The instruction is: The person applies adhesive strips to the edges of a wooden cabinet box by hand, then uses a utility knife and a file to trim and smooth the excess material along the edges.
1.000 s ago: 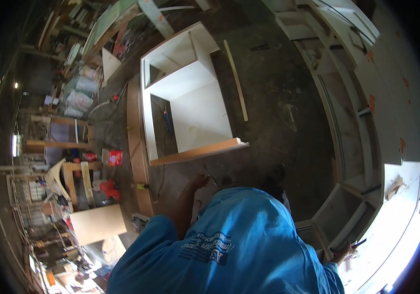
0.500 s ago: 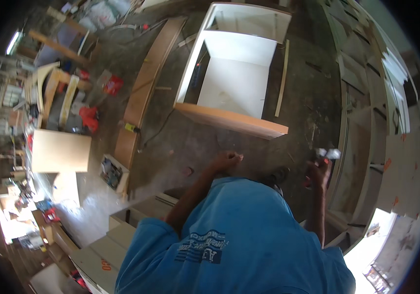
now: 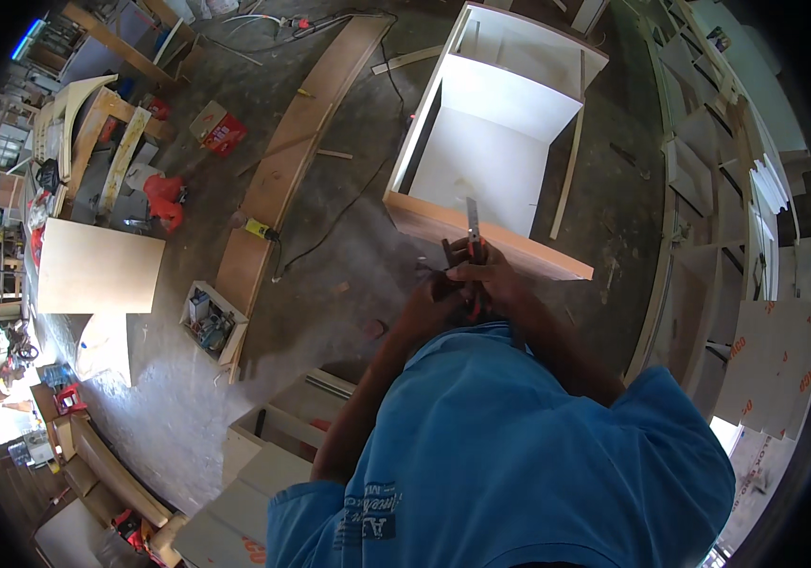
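Observation:
My right hand is closed round a hand tool with a flat metal blade and a red and black handle; its exact kind is unclear. The blade points away from me, toward the near edge of a white cabinet carcass. My left hand is beside the right, fingers curled in, against or close to the tool's lower part. What lies in its fingers is too dark to make out. Both hands are in front of my blue shirt, short of the cabinet's wood-coloured edge panel.
Left of the cabinet lies a long brown board with a yellow-green tool and its cord. A wooden box of small items stands nearer. Open cabinet frames line the right side. A thin wood strip lies beside the carcass.
My right hand has swung in from the far right with the tool and now meets my left hand in the middle. The view has shifted, so the cabinet appears further right.

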The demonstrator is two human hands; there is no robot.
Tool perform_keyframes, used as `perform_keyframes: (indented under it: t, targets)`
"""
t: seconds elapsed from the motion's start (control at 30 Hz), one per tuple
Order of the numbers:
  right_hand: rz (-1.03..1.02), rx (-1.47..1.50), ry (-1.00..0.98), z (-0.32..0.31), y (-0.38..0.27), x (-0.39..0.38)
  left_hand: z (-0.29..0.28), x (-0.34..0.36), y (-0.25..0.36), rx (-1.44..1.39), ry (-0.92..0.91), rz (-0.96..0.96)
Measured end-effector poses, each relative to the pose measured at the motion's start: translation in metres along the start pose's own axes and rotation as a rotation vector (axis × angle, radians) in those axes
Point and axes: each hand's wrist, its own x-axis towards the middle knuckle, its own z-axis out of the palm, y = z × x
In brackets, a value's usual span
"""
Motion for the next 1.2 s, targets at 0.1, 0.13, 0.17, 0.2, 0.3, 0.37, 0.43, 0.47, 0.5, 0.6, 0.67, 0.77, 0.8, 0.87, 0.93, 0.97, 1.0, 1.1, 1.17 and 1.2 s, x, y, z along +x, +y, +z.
perform_keyframes:
  t: [0.1, 0.13, 0.17, 0.2, 0.3, 0.37, 0.43, 0.47, 0.5, 0.6, 0.67, 0.77, 0.8, 0.87, 0.93, 0.97, 1.0, 1.1, 1.17, 1.2]
  targets:
    - [0.017, 0.051, -0.056, 0.022, -0.008, 0.042, -0.045, 0.017, 0.009, 0.042, 0.031, -0.034]
    - [0.024, 0.066, -0.082, 0.027, -0.01, 0.058, -0.059, 0.025, 0.012, 0.069, 0.049, -0.064]
    - [0.011, 0.08, -0.076, 0.033, -0.011, 0.078, -0.072, 0.037, 0.015, 0.077, 0.032, -0.035]
    - [-0.039, 0.062, -0.087, 0.04, -0.013, 0.101, -0.088, 0.049, 0.019, 0.069, 0.092, -0.097]
    - [-0.086, 0.08, -0.072, 0.046, -0.024, 0.16, -0.141, 0.092, 0.039, 0.151, 0.115, -0.186]
    - [-0.079, 0.119, -0.041, 0.047, -0.036, 0.196, -0.178, 0.124, 0.059, 0.239, 0.068, -0.217]
    - [-0.004, -0.014, 0.154, 0.047, -0.05, 0.227, -0.215, 0.151, 0.079, 0.334, 0.008, -0.31]
    - [-0.032, 0.04, 0.172, 0.044, -0.058, 0.238, -0.234, 0.166, 0.091, 0.349, -0.021, -0.3]
    - [-0.082, 0.016, 0.254, 0.039, -0.066, 0.247, -0.253, 0.18, 0.103, 0.363, -0.084, -0.327]
    - [-0.252, -0.186, 0.486, 0.017, -0.085, 0.256, -0.296, 0.218, 0.142, 0.323, -0.311, -0.365]
    - [-0.204, -0.107, 0.52, 0.001, -0.091, 0.251, -0.315, 0.251, 0.168, 0.29, -0.487, -0.387]
    - [-0.067, -0.138, 0.511, -0.014, -0.088, 0.237, -0.326, 0.299, 0.19, 0.297, -0.706, -0.451]
    - [-0.046, -0.149, 0.502, -0.013, -0.083, 0.232, -0.329, 0.316, 0.195, 0.339, -0.739, -0.462]
    - [-0.015, -0.105, 0.592, 0.0, -0.068, 0.222, -0.333, 0.352, 0.202, 0.408, -0.82, -0.49]
    - [0.019, -0.062, 0.678, 0.021, -0.052, 0.214, -0.336, 0.386, 0.202, 0.503, -0.877, -0.564]
    - [0.009, -0.058, 0.73, 0.035, -0.041, 0.212, -0.338, 0.403, 0.198, 0.546, -0.917, -0.558]
    - [-0.006, -0.058, 0.782, 0.051, -0.03, 0.213, -0.339, 0.418, 0.192, 0.553, -0.97, -0.581]
    - [-0.025, 0.056, 0.986, 0.102, 0.002, 0.24, -0.338, 0.458, 0.166, 0.74, -1.092, -0.582]
    - [-0.031, 0.116, 1.164, 0.138, 0.027, 0.261, -0.336, 0.473, 0.142, 0.779, -1.158, -0.582]
    - [0.024, 0.135, 1.19, 0.154, 0.039, 0.272, -0.335, 0.476, 0.131, 0.829, -1.161, -0.554]
